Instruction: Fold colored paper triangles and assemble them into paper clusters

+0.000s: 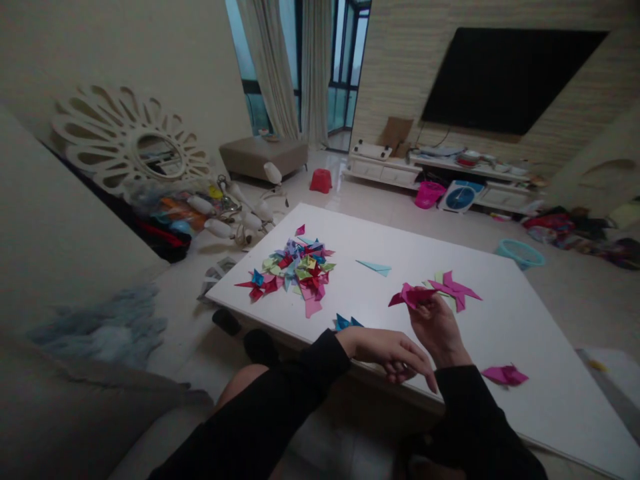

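- Step in hand, we judge: handling the magenta origami figure [411, 295], pinched in our right hand [436, 328] above the desk [365, 297].
- Left hand [393, 353] relaxed, nothing visible in it, near the right wrist.
- Next move calls for a light grip; folds could crush.

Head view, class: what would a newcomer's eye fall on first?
Probably the heap of colourful folded paper on the left side of the white table. Then the pink folded paper held above it in the right hand. Beyond, a black screen hangs on the wall, upper right.
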The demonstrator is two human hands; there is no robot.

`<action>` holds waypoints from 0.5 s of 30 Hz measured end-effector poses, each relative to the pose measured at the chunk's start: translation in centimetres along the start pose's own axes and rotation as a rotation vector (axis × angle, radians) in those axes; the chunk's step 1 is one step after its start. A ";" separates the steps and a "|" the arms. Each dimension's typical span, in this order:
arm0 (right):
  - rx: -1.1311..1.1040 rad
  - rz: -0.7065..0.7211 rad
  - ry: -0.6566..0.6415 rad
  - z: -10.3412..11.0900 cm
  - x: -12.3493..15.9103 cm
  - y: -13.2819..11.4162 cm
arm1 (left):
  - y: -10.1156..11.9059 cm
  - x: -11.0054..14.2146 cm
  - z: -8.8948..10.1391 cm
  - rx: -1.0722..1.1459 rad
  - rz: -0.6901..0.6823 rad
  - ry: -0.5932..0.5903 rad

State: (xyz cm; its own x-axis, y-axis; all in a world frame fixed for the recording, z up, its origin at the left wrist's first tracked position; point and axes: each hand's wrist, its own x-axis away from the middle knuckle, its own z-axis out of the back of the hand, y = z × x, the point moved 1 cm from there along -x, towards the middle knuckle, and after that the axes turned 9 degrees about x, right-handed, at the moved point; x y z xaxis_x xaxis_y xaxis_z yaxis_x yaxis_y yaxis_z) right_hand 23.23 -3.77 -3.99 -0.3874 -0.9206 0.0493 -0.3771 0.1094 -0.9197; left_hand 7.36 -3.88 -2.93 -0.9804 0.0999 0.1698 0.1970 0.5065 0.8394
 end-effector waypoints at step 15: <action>0.698 0.301 0.029 1.0 1.4 -2.2 | 0.6 1.9 3.8 -0.182 -0.108 0.730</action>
State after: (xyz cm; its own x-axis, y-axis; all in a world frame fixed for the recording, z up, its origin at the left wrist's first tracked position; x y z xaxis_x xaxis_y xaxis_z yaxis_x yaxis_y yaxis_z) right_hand 24.37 -5.67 -2.31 -0.4146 -0.8773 -0.2416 0.3643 0.0833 -0.9275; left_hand 5.59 -0.12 -4.05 -0.7565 -0.5663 0.3271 0.1594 0.3255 0.9320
